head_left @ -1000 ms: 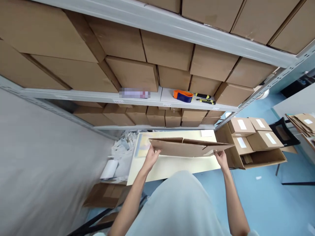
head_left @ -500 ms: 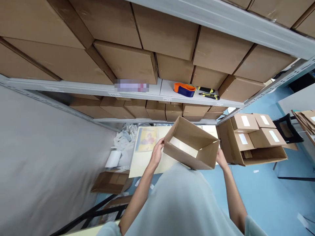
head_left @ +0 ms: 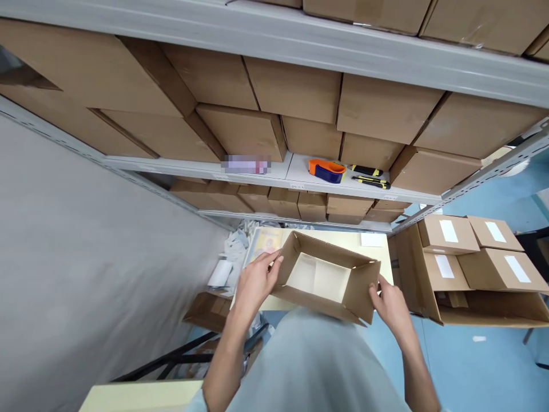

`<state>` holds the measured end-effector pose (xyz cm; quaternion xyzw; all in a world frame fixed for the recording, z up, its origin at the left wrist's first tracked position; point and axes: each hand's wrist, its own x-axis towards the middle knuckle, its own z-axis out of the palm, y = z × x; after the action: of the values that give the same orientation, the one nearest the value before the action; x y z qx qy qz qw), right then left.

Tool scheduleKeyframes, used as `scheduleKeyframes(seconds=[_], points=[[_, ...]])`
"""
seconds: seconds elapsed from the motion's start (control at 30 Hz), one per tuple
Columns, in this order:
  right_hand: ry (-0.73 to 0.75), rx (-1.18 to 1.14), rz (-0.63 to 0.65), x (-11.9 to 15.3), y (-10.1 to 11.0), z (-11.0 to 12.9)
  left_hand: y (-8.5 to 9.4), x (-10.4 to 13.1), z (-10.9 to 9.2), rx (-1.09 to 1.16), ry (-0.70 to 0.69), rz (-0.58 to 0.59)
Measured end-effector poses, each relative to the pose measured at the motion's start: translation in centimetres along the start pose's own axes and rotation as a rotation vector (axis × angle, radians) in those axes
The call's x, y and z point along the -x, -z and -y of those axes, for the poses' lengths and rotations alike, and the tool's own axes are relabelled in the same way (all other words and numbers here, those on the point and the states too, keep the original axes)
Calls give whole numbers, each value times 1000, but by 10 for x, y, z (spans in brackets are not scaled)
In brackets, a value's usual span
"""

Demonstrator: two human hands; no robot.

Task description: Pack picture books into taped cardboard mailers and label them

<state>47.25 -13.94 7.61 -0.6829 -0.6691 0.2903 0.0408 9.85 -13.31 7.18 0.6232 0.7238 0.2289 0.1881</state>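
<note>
A small brown cardboard box (head_left: 326, 246) is held between my two hands, its open side facing up toward me. A pale surface shows inside its four walls; I cannot tell whether it is the box's bottom or the table seen through it. My left hand (head_left: 256, 281) grips the left end, thumb over the wall. At the opposite end, my right hand (head_left: 389, 302) pinches the right wall near its corner. The box sits slightly tilted over a pale yellow table (head_left: 381, 254), close to my body.
Ahead rises a metal shelf (head_left: 274, 171) packed with cardboard boxes. On it lie an orange and blue tape dispenser (head_left: 327, 170) and two yellow-black utility knives (head_left: 371, 182). A large carton (head_left: 407, 263) with several labelled boxes stands at right. Crumpled paper (head_left: 235, 246) and a wall flank the left.
The box has turned so its opening faces me more fully and more of its pale inside shows. Both hands have kept hold of its ends. My view has shifted.
</note>
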Motion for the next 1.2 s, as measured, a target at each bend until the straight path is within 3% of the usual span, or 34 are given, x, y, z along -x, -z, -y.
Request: scheduleKeyframes(seconds=[0.17,0.33,0.47,0.6,0.7,0.83,0.97,1.13,1.2], points=[[19,183,-50,-25,44,15,2,23,-26,-116,20,-111],[-5,335,42,-41,51,35,-19,34,-28,-148,137,-152],[-33,408,101,-48,36,43,-32,34,-20,-178,184,-133],[-103,449,73,-47,12,49,-40,31,-15,-173,147,-111],[-75,447,57,-42,-12,58,-46,28,-17,-147,99,-96],[19,347,68,-38,-41,68,-54,26,-23,-14,-2,62],[67,211,47,-39,-45,53,-54,30,-23,120,-114,270],[283,-173,420,-25,-20,3,-52,34,-19,92,-61,269],[287,-252,499,-20,-14,-9,-54,31,-19,63,-41,235]])
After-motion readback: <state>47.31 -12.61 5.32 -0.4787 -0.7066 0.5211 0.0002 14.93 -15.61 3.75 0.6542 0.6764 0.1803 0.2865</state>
